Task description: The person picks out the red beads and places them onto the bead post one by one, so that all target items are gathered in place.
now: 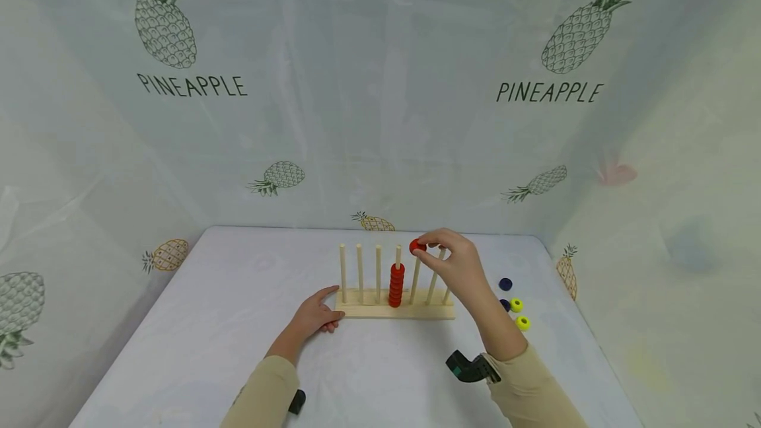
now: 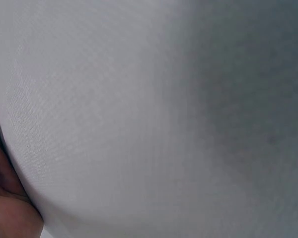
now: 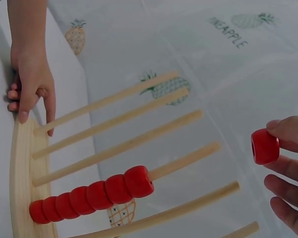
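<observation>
A wooden peg stand (image 1: pixel 398 312) with several upright pegs stands on the table. Red beads (image 1: pixel 396 286) are stacked on its middle peg. My right hand (image 1: pixel 460 261) pinches a single red bead (image 3: pixel 265 147) between thumb and fingertips, up by the top of the peg just right of the stack. In the right wrist view that bead is apart from the peg tips. At the stand's left end, my left hand (image 1: pixel 314 314) grips the base, thumb at the front and index finger behind. Only a sliver of this hand shows in the left wrist view.
Right of the stand lie loose beads: a dark blue bead (image 1: pixel 505 284), another partly hidden dark blue one, and two yellow beads (image 1: pixel 522 323). A pale cloth (image 1: pixel 238 322) covers the table. Behind it hangs a pineapple-print curtain (image 1: pixel 368 117).
</observation>
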Motion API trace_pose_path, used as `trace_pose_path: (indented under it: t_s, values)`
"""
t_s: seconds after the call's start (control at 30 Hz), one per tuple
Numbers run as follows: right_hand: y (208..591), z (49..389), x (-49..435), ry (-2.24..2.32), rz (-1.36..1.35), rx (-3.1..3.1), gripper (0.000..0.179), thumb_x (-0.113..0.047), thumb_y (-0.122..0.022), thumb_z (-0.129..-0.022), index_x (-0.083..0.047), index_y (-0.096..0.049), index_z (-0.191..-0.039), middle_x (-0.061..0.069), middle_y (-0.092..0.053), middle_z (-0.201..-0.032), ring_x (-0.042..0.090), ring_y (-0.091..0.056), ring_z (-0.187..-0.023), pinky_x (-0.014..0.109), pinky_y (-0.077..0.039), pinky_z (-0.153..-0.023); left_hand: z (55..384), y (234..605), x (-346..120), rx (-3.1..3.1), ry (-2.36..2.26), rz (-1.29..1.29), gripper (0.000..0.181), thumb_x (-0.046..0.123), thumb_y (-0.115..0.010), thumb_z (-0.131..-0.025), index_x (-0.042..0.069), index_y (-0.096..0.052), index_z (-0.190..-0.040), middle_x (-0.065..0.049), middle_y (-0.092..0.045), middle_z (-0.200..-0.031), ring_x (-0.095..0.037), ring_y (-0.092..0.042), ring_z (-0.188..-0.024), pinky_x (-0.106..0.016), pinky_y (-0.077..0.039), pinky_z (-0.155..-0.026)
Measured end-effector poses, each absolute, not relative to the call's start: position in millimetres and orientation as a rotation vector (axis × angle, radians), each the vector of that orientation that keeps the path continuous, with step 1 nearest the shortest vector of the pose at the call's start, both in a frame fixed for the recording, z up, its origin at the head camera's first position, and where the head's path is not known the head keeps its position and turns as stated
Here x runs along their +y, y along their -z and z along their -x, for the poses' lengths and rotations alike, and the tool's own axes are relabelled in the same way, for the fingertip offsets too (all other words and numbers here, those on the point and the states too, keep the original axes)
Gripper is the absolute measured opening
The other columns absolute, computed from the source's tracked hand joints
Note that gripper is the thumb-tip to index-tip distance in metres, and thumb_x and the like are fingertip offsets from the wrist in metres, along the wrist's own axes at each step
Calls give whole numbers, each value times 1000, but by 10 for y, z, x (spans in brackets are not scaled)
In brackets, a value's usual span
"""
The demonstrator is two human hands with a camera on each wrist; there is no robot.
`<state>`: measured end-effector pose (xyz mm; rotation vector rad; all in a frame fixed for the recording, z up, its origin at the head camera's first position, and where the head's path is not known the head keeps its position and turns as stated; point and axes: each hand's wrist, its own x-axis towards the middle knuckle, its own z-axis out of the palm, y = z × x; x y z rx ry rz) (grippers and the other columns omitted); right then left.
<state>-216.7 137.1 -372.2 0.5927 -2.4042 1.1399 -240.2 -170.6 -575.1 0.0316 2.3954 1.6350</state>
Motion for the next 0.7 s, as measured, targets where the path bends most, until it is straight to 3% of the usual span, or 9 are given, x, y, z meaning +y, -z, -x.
trace_pose_path:
  t_s: [0.33, 0.7]
  values:
    - [3725, 2250, 1310, -1130, -577, -2476, 14, -17, -79, -84, -13, -74, -96, -3, -69, -97, 17, -60, -88, 38, -50, -79, 2396, 5744, -1702, 2394, -1649, -45, 72, 8, -76, -85, 4, -39, -148, -5, -64, -60, -10, -58, -47, -22, -45, -45]
    - [3763, 2318, 1254, -1168, -591, -2473, 13, -16, -77, -85, -11, -74, -98, -1, -69, -98, 21, -61, -91, 40, -50, -82, 2409, 5763, -1724, 2354, -1688, -64, 74, 9, -77, -85, 3, -38, -147, -6, -65, -61, -12, -59, -48, -23, -46, -46]
